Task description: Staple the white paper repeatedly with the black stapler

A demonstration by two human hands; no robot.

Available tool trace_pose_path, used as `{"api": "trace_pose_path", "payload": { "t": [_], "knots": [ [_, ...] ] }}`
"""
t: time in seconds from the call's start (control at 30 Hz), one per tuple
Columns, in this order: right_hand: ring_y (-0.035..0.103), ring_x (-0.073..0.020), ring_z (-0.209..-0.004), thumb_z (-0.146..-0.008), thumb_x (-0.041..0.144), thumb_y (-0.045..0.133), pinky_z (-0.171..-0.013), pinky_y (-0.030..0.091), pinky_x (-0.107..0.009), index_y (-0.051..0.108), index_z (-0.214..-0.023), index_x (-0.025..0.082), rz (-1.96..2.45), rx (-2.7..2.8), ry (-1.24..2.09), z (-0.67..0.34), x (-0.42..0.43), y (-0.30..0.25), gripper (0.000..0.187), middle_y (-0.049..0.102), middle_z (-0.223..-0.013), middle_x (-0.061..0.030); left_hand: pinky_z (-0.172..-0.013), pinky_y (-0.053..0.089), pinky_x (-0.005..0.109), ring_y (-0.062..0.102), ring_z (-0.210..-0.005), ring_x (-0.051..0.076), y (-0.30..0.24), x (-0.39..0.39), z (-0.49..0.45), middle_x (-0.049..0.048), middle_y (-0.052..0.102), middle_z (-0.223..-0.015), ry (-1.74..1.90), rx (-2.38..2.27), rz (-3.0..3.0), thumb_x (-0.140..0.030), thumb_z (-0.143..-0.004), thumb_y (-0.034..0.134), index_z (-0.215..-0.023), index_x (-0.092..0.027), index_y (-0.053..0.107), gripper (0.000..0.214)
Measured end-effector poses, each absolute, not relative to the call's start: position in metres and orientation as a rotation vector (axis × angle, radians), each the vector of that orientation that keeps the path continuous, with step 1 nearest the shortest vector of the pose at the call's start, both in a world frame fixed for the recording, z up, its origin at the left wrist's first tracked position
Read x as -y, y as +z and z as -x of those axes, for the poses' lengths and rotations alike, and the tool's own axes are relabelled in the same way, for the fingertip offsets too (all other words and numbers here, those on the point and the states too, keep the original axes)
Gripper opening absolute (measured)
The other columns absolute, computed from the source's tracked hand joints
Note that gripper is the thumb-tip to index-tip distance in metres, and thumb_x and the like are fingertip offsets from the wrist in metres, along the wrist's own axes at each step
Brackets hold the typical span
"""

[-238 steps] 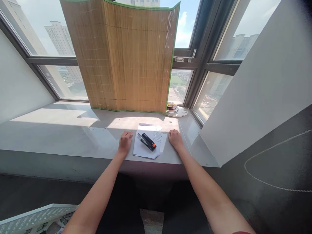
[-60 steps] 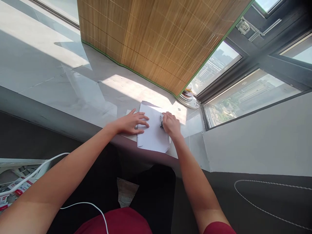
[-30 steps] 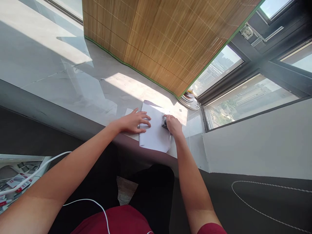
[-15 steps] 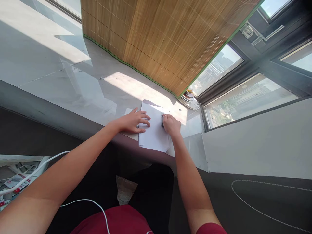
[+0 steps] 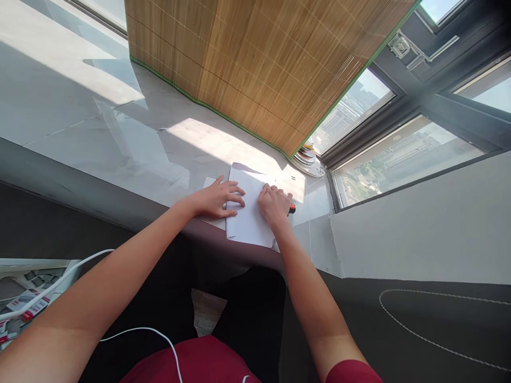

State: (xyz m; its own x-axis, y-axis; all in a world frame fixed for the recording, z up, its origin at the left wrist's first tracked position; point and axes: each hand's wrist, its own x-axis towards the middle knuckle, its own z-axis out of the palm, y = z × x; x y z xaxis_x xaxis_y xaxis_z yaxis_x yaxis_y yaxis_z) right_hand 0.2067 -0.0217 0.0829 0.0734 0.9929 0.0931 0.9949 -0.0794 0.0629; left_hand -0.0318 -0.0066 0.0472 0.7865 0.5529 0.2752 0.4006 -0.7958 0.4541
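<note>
My left hand [image 5: 219, 199] lies with its fingers spread over the left side of a white sheet of paper [image 5: 250, 221], pressing it to the sill. My right hand [image 5: 275, 203] is bent over the right side of the paper, its fingers curled down. Out from under its outer edge sticks the black and orange end of what looks like a stapler [image 5: 292, 208]; the hand covers the rest of it. A lighter card [image 5: 209, 182] peeks out beside my left hand.
A bamboo blind [image 5: 255, 64] with green edging hangs over the pale tiled sill [image 5: 151, 154]. Stacked round plates [image 5: 309, 162] stand in the corner by the window [image 5: 407, 157]. A white cable [image 5: 59, 282] runs near my left arm, above a box of small items [image 5: 27, 300].
My right hand has shifted slightly left and over the stapler. The dark metal end seen before is now covered, and the orange end shows at the right. My left hand stays put.
</note>
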Motion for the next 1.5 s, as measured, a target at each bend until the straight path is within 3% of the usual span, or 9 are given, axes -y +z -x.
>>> {"api": "trace_pose_path", "payload": {
  "t": [0.3,0.43,0.53,0.67,0.83,1.0,1.13,1.3,1.5],
  "knots": [
    [0.061,-0.0296,-0.116,-0.109,0.028,0.026,-0.108,0.036,-0.051,0.072,-0.12,0.024,2.258,1.969,0.061,-0.21,0.017,0.093,0.048,0.073,-0.119,-0.0107,-0.124,0.015,0.066,0.042,-0.148,0.036,0.058,0.008,0.033,0.0052,0.061,-0.15,0.477,-0.756,-2.614,-0.045,-0.099,0.059,-0.126,-0.036,0.074,0.032],
    [0.063,-0.0256,-0.115,-0.11,0.038,0.03,-0.104,0.043,-0.042,0.072,-0.119,0.024,1.919,1.915,0.227,-0.234,0.023,0.104,0.045,0.073,-0.122,-0.0075,-0.124,0.016,0.068,0.038,-0.152,0.038,0.059,0.007,0.035,0.006,0.058,-0.153,0.418,-0.792,-2.619,-0.047,-0.1,0.057,-0.129,-0.035,0.073,0.035],
    [0.065,-0.0216,-0.115,-0.107,0.043,0.047,-0.1,0.047,-0.033,0.069,-0.127,0.023,1.576,2.062,0.381,-0.266,0.035,0.108,0.036,0.072,-0.129,-0.0061,-0.124,0.016,0.069,0.036,-0.153,0.038,0.06,0.007,0.035,0.0058,0.056,-0.155,0.387,-0.818,-2.614,-0.048,-0.1,0.057,-0.131,-0.036,0.071,0.036],
    [0.068,-0.0228,-0.107,-0.09,0.028,0.072,-0.093,0.049,-0.031,0.072,-0.123,0.023,1.668,2.134,0.389,-0.307,0.05,0.1,0.032,0.077,-0.115,-0.0045,-0.126,0.015,0.067,0.036,-0.154,0.036,0.063,0.008,0.035,0.006,0.056,-0.156,0.363,-0.835,-2.612,-0.046,-0.099,0.057,-0.131,-0.035,0.072,0.036],
    [0.069,-0.0258,-0.102,-0.093,0.024,0.066,-0.085,0.049,-0.033,0.073,-0.118,0.022,2.005,1.823,0.186,-0.336,0.061,0.088,0.026,0.077,-0.107,-0.007,-0.126,0.016,0.066,0.037,-0.153,0.036,0.065,0.009,0.035,0.0066,0.057,-0.155,0.359,-0.838,-2.622,-0.045,-0.099,0.058,-0.13,-0.034,0.072,0.036],
    [0.066,-0.0293,-0.108,-0.099,0.028,0.055,-0.089,0.048,-0.036,0.069,-0.121,0.016,2.106,1.505,-0.001,-0.313,0.071,0.087,0.029,0.072,-0.117,-0.0145,-0.127,0.014,0.064,0.036,-0.154,0.035,0.068,0.009,0.036,0.0061,0.056,-0.156,0.361,-0.828,-2.624,-0.046,-0.099,0.057,-0.13,-0.034,0.071,0.036],
    [0.064,-0.0285,-0.11,-0.102,0.029,0.051,-0.089,0.047,-0.035,0.065,-0.123,0.018,1.97,1.581,0.047,-0.247,0.069,0.092,0.027,0.07,-0.119,-0.0138,-0.126,0.028,0.053,0.044,-0.149,0.03,0.068,0.006,0.036,0.0074,0.056,-0.154,0.505,-0.834,-2.523,-0.045,-0.1,0.053,-0.131,-0.029,0.065,0.037],
    [0.063,-0.0283,-0.11,-0.102,0.027,0.055,-0.085,0.047,-0.034,0.064,-0.113,0.022,1.905,1.769,0.208,-0.17,0.057,0.09,0.015,0.07,-0.114,-0.0106,-0.107,0.051,0.044,0.061,-0.117,0.026,0.054,-0.011,0.039,0.011,0.064,-0.119,0.968,-1.339,-2.168,-0.024,-0.092,0.045,-0.108,-0.023,0.057,0.019],
    [0.061,-0.0271,-0.109,-0.103,0.027,0.056,-0.085,0.047,-0.034,0.063,-0.111,0.023,1.913,1.799,0.195,-0.176,0.059,0.079,0.012,0.069,-0.113,-0.0091,-0.101,0.053,0.046,0.062,-0.103,0.027,0.045,-0.018,0.041,0.0085,0.059,-0.103,1.019,-1.507,-2.125,-0.015,-0.081,0.049,-0.093,-0.025,0.052,0.015]
  ]
}}
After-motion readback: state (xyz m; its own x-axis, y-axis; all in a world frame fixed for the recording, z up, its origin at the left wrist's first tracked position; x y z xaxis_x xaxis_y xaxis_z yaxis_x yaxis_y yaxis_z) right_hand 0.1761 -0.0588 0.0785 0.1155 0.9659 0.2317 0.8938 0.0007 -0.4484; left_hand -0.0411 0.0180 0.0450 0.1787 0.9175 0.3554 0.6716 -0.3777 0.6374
